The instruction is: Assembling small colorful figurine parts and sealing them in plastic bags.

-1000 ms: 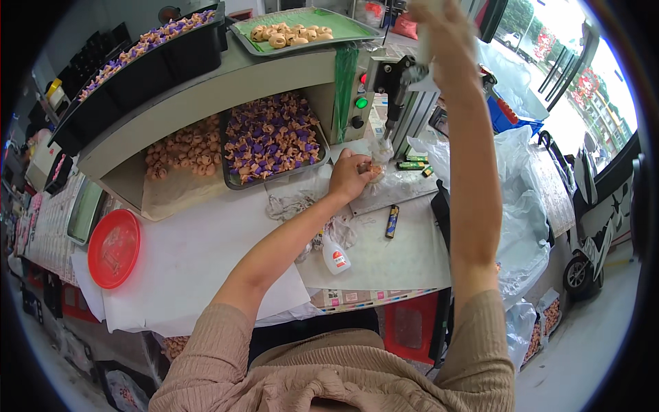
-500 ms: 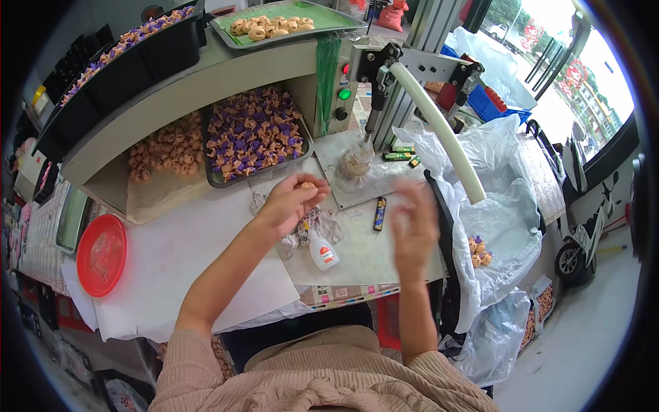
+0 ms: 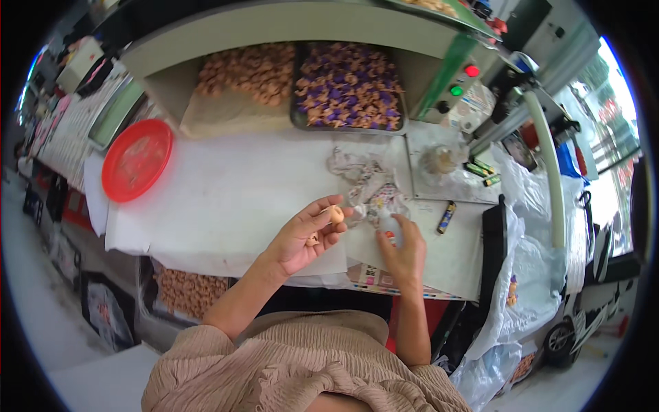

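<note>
Small tan piece [image 3: 336, 215] clamped between fingers of the left hand [image 3: 300, 240], second piece [image 3: 313, 239] partly hidden below them; fingers of the right hand [image 3: 406, 255] partly cover a white bottle [image 3: 389, 226], grip unclear

Right hand [image 3: 405, 255] moved from pale lever [image 3: 554, 172] to white bottle [image 3: 390, 235].

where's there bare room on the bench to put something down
Widest: the white paper between the red dish and left hand. Smaller: below the lone battery, between the right hand and black bin. It's crowded around the cloth and bottle, and by the green batteries at the metal plate.
</note>
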`<action>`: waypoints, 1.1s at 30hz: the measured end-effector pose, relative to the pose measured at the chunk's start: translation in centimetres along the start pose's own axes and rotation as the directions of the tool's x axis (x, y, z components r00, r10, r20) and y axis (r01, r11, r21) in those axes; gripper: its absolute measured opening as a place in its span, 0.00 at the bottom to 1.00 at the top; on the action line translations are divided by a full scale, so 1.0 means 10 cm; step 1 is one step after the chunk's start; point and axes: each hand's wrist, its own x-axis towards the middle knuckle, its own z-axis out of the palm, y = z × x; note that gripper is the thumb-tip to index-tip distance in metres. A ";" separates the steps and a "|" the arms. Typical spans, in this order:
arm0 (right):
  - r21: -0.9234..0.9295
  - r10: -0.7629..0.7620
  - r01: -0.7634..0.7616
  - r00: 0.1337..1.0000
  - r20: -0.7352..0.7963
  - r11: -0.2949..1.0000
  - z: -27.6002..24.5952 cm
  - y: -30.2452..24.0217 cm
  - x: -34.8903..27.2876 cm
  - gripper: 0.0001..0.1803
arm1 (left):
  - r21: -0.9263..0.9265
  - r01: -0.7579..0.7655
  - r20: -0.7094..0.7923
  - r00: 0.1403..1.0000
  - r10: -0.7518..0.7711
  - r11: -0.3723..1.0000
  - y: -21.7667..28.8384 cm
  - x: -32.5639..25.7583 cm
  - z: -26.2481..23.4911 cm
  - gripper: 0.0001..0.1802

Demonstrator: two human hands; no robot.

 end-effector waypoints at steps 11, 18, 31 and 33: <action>0.407 -0.062 0.009 0.991 0.117 0.913 0.17 -0.31 -0.18 0.26 | -0.041 0.017 0.071 0.997 -0.014 0.999 0.12 -0.17 -0.55 0.21; 0.582 0.079 -0.005 0.992 -0.102 0.813 0.26 -0.50 -0.21 0.25 | 0.048 -0.006 0.144 0.990 -0.001 0.999 0.08 -0.13 -0.61 0.22; 0.415 -0.131 0.191 0.977 -0.168 0.890 0.26 -0.40 -0.19 0.23 | 0.114 0.039 0.043 0.998 -0.044 0.993 0.06 -0.09 -0.52 0.25; 0.406 -0.142 0.201 0.975 -0.171 0.892 0.26 -0.41 -0.18 0.23 | 0.135 0.041 0.021 0.999 -0.044 0.990 0.06 -0.09 -0.52 0.25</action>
